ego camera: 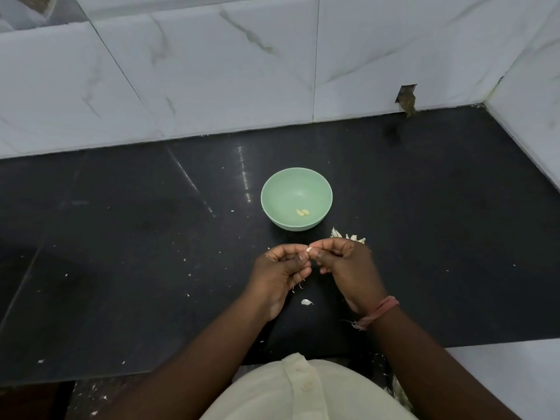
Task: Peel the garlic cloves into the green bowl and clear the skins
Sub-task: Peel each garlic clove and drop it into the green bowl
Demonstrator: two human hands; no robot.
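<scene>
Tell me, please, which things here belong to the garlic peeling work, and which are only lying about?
Belonging to the job:
- pale green round bowl holding two peeled cloves
- garlic clove pinched between left hand and right hand
- heap of unpeeled garlic
- papery white skins on the black counter

Only lying about:
- hole in the marble wall tile

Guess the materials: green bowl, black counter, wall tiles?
Pale green round bowl: likely matte plastic or melamine; uniform colour, soft sheen, no sharp highlights. Black countertop: looks like polished stone, possibly granite; fine speckle and mirror-like streaks of reflected light. White wall tiles: glossy marble-look ceramic or real marble; grey veining and thin grout lines; can't tell which.
</scene>
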